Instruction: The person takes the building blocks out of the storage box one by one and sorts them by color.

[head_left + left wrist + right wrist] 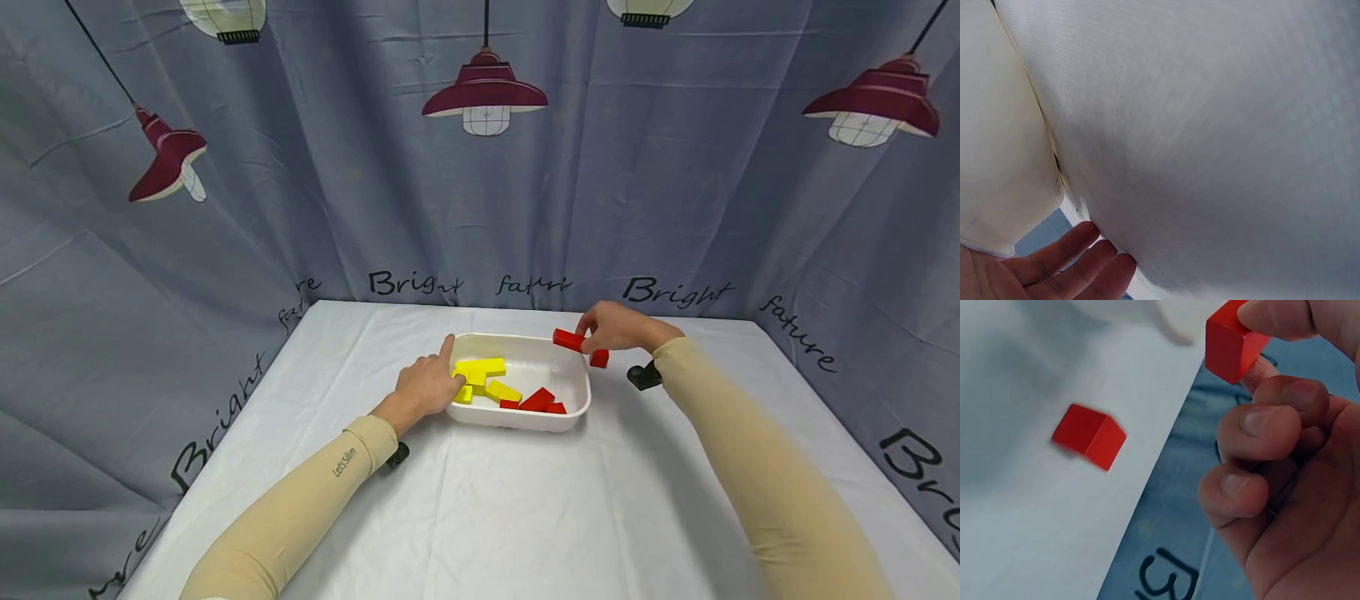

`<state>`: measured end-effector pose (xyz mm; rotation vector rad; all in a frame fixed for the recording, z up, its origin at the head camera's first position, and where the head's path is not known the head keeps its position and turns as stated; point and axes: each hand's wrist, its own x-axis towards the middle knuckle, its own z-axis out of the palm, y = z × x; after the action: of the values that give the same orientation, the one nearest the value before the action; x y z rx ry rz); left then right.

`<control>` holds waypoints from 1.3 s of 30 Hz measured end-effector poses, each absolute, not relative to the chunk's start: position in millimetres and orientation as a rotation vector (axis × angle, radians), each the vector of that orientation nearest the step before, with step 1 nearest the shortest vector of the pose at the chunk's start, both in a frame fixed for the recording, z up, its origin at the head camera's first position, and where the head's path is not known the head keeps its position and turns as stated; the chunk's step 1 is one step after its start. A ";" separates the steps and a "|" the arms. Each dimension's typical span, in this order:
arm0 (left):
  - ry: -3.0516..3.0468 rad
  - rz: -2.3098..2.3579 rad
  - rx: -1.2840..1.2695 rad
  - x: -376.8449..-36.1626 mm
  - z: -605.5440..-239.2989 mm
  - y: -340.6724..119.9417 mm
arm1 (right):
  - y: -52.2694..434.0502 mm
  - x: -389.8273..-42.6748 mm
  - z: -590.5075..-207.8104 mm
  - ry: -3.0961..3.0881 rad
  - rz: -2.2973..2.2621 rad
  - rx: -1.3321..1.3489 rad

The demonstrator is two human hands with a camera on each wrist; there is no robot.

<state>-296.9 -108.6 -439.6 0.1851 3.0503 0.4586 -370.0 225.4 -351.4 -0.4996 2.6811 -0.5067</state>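
A white rectangular tray (525, 423) stands on the table. At its left end my left hand (426, 385) holds the wall, thumb over the rim and forefinger along the outside. In the left wrist view, three fingers (1072, 256) lie beside the white wall, tips near the cloth. My right hand (617, 327) pinches a red block (568, 340) between thumb and forefinger above the tray's far right corner. The other fingers curl inward. A second red block (1088, 434) lies on the table under this hand, just outside the tray.
Yellow blocks (480, 367) lie inside the tray at the left. Red blocks (537, 400) lie near its front right. White cloth (510, 517) covers the table. A grey printed curtain (360, 167) hangs behind and at both sides.
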 end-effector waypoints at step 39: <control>3.054 0.465 0.180 -296.8 -440.7 -107.3 | 314.9 -371.6 -394.4 2.821 -0.469 -0.310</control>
<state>-296.8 -107.3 -440.7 0.1799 3.0536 0.4654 -371.6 314.9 -394.4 -0.3104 2.8214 -0.4689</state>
